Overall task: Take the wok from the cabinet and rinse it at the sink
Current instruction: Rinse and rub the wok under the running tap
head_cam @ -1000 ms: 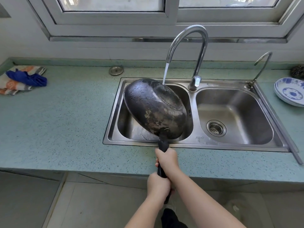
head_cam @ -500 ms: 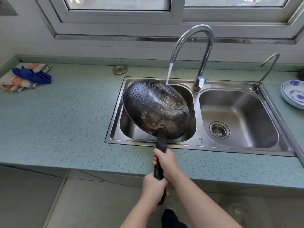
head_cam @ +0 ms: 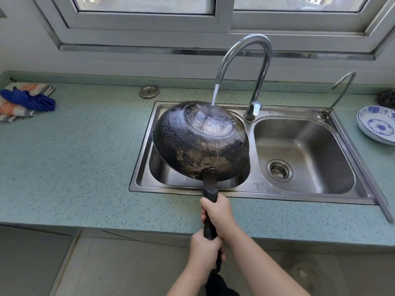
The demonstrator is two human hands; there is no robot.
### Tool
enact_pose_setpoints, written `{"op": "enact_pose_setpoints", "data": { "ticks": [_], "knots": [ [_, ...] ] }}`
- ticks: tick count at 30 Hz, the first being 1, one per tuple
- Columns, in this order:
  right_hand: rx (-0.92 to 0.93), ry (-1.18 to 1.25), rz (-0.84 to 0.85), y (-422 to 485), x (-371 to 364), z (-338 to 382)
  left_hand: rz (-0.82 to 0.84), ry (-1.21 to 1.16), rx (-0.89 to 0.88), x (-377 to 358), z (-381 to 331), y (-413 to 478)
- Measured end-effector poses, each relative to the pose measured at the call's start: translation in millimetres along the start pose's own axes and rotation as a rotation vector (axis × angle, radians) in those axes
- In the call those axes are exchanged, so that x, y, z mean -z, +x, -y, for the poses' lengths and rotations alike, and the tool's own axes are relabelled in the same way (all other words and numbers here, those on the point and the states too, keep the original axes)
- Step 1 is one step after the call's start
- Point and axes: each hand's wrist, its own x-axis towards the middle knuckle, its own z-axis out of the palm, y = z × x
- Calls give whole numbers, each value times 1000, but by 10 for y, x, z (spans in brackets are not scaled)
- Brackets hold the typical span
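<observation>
Speckled green counter (head_cam: 74,163) held a steel double sink (head_cam: 299,194) under the window (head_cam: 222,9). Fetching was done, rinsing underway: the wok (head_cam: 192,146) hung upside down over the left basin (head_cam: 168,176), its round, blackened, flaking bottom under the running tap (head_cam: 248,43). Right hand (head_cam: 217,212) and left hand (head_cam: 204,251) both curled tight round its black handle (head_cam: 210,184). Its inside likely remained.

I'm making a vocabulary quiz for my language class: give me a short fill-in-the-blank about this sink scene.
1. The left hand and right hand grip the wok by its ____.
2. The wok is held over the sink's ____ basin.
3. The blue-and-white dishes lie to the sink's ____.
Missing words: handle; left; right.
</observation>
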Motion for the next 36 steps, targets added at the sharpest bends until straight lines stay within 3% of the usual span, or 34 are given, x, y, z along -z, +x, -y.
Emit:
{"op": "enact_pose_setpoints", "data": {
  "ticks": [36],
  "knots": [
    [-23, -64, -46, 327, -117, 184, 57, -22, 50, 79, -134, 479]
  ]
}}
